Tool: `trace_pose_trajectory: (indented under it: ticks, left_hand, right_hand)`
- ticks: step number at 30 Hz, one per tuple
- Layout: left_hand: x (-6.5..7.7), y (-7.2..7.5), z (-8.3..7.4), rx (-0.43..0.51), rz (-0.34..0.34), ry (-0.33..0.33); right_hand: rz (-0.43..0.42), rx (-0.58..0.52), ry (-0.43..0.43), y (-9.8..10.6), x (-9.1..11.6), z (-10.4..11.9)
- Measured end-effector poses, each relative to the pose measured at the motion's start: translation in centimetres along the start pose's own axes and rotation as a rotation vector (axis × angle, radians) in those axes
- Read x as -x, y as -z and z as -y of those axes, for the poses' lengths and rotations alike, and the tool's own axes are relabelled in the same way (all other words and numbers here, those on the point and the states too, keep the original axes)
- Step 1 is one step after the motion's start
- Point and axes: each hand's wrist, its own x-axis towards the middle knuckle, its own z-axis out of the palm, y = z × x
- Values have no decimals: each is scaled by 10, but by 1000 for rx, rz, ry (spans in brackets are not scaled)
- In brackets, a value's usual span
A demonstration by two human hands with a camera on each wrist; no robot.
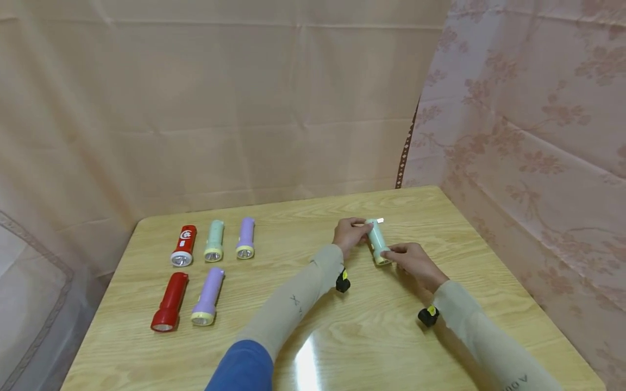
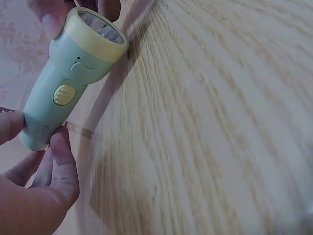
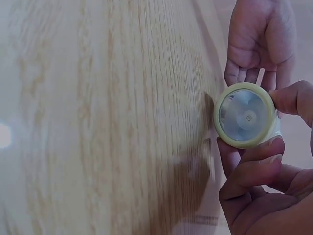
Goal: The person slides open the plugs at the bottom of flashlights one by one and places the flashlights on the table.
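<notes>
A mint-green flashlight (image 1: 376, 239) with a pale yellow head is held between both hands over the right part of the table. The left hand (image 1: 351, 234) pinches its tail end, where a small white piece sticks out. At the lamp end, the right hand (image 1: 413, 263) grips the head between thumb and fingers. In the left wrist view, a yellow switch (image 2: 64, 94) and a small raised shape show on the flashlight's side. The right wrist view looks straight at the round lens (image 3: 247, 117), with the tail hidden behind it.
On the table's left side lie a red-and-white flashlight (image 1: 183, 245), another green flashlight (image 1: 214, 240), a purple flashlight (image 1: 245, 238), a plain red flashlight (image 1: 169, 301) and a second purple one (image 1: 208, 296). Curtains hang behind the wooden table (image 1: 362, 336) and along its right side.
</notes>
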Motion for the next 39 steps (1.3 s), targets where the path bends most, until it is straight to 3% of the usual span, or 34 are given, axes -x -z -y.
trace_pose_trajectory:
  ticks: [11, 19, 27, 31, 39]
  left_hand:
    - [-1, -5, -4, 15, -40, 26]
    - [1, -2, -6, -1, -44, 20]
    - [-6, -5, 0, -56, -64, 61]
    - [-9, -7, 2, -79, -40, 61]
    - [-7, -8, 0, -106, -42, 62]
  right_hand:
    - [-27, 30, -17, 3, -3, 1]
    - [12, 13, -22, 2, -9, 0]
    - [26, -4, -19, 5, -9, -6]
    - [23, -39, -14, 8, -9, -8]
    - [37, -31, -10, 13, -10, -10]
